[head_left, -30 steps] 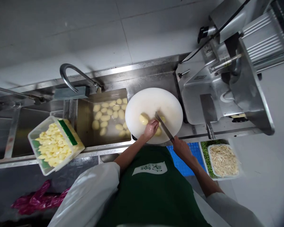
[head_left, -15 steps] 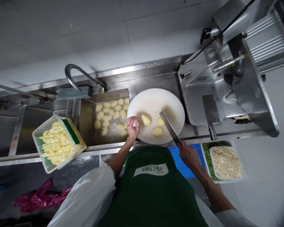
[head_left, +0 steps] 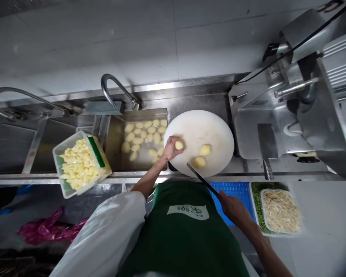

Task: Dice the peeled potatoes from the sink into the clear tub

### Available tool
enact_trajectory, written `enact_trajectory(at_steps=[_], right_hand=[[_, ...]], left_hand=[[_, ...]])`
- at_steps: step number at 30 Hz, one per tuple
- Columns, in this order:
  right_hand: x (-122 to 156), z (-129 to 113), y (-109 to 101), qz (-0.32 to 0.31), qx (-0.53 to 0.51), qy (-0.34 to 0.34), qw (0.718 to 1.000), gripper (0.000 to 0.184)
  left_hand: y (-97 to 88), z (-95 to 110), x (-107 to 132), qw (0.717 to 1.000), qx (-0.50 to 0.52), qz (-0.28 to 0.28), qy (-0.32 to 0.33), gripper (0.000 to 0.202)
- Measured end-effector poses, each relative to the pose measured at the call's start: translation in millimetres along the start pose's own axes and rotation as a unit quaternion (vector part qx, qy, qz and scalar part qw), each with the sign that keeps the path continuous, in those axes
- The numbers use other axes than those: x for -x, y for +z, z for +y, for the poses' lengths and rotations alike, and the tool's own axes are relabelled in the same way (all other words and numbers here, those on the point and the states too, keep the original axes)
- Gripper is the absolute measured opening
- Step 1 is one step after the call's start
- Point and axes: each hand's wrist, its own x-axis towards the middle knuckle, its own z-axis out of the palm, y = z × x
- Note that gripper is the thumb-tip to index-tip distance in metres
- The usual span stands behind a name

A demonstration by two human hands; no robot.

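Left hand [head_left: 170,148] is at the left edge of the board [head_left: 203,125], centre of frame. Its fingers are curled around a peeled potato [head_left: 179,145]. We cannot tell whether the potato rests on the board or is just lifted off it.

Right hand [head_left: 233,207] is lower right of centre, off the board and in front of our apron [head_left: 187,234]. Its fingers are wrapped tight on the handle of the knife [head_left: 203,180]. The blade runs up and left from the hand, with the tip over the board's lower edge, just beside the lower piece [head_left: 198,162]. We cannot tell whether the tip touches the board. The upper piece [head_left: 205,149] lies just above the lower one, and both are right of the held potato and apart from it.

Surroundings:
- The sink [head_left: 115,138] is left of the board and holds water with peeled potatoes [head_left: 141,134] in it. The tap [head_left: 111,82] is above it.
- The tub [head_left: 67,141] is left of the sink, tilted on the counter edge and full of cut pieces [head_left: 77,165].
- The slicer [head_left: 276,111] takes up the upper right, just beside the board.
- The blue crate [head_left: 236,188] is below the counter, under the knife.
- The tray [head_left: 263,209] of pale shreds is at lower right, with green beans [head_left: 257,196] under its left side.
- A pink bag [head_left: 43,231] lies at lower left.
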Motion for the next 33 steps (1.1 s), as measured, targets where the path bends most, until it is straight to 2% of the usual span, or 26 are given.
enact_trajectory(at_steps=[2, 4, 6, 9, 12, 15, 18, 23, 28, 33], right_hand=[[-9, -11, 1, -0.012, -0.013, 0.037, 0.999, 0.02], [-19, -21, -2, -0.015, -0.034, 0.095, 0.995, 0.022], [-31, -31, -6, -0.013, -0.047, 0.131, 0.99, 0.023], [-48, -47, -14, -0.006, -0.042, 0.121, 0.992, 0.023], [-64, -61, -19, -0.016, -0.016, 0.116, 0.993, 0.021], [-73, -69, -23, -0.033, 0.0, 0.12, 0.992, 0.023], [-71, -72, -27, -0.037, 0.009, 0.118, 0.992, 0.023], [-48, -74, -34, -0.021, 0.003, 0.095, 0.995, 0.025], [-36, -71, -39, -0.01, 0.018, 0.054, 0.998, 0.024], [-40, -69, -47, -0.024, 0.025, 0.048, 0.998, 0.024]], left_hand=[[-12.7, -4, 11, 0.999, -0.019, -0.011, -0.025, 0.069], [-15.2, -2, 24, 0.999, -0.04, -0.026, -0.027, 0.074], [-6.0, 3, 38, 0.999, -0.04, -0.03, -0.005, 0.074], [18.8, 13, 56, 0.999, 0.007, 0.008, 0.051, 0.068], [37.4, 16, 67, 0.992, 0.067, 0.066, 0.088, 0.047], [44.5, 11, 72, 0.987, 0.087, 0.093, 0.101, 0.036], [48.4, 1, 74, 0.986, 0.062, 0.108, 0.11, 0.03], [53.3, -9, 75, 0.989, 0.02, 0.077, 0.126, 0.024], [51.9, -9, 73, 0.988, 0.01, 0.071, 0.138, 0.024], [52.0, -7, 71, 0.983, -0.008, 0.093, 0.157, 0.026]])
